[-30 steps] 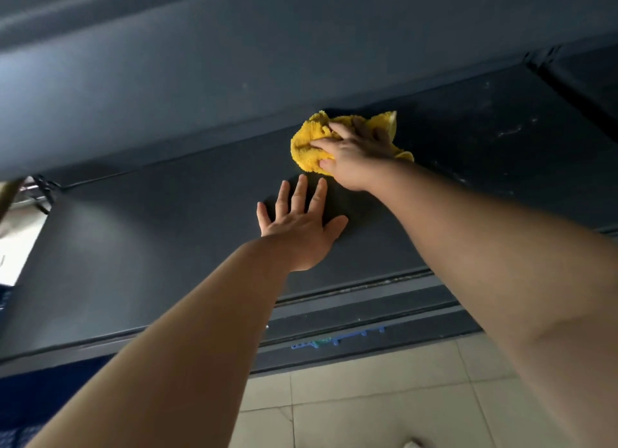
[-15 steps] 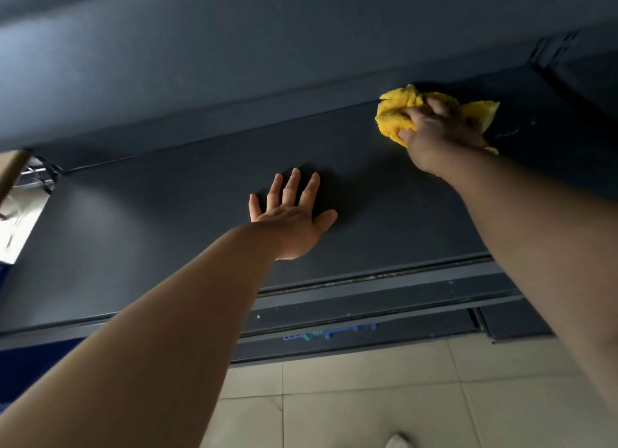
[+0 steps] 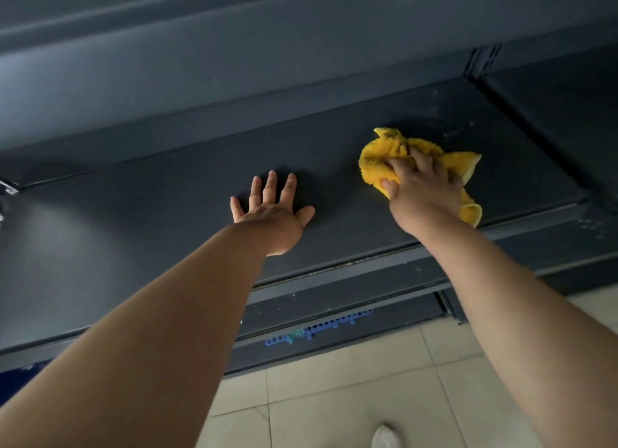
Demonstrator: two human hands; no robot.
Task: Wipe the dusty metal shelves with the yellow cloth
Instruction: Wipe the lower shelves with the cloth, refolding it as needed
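Beige floor tiles (image 3: pixel 351 397) with thin grout lines fill the lower part, pale in soft light. A blue perforated plastic strip (image 3: pixel 321 329) lies in the dim gap at floor level. A white shoe tip (image 3: pixel 384 437) shows at the bottom edge.

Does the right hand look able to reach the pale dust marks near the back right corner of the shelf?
Probably yes. The right hand grips the yellow cloth close in front of the dust marks, and nothing stands on the shelf between them.

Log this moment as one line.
right hand grips crumpled yellow cloth on dark metal shelf; left hand flat on shelf; dust specks behind cloth
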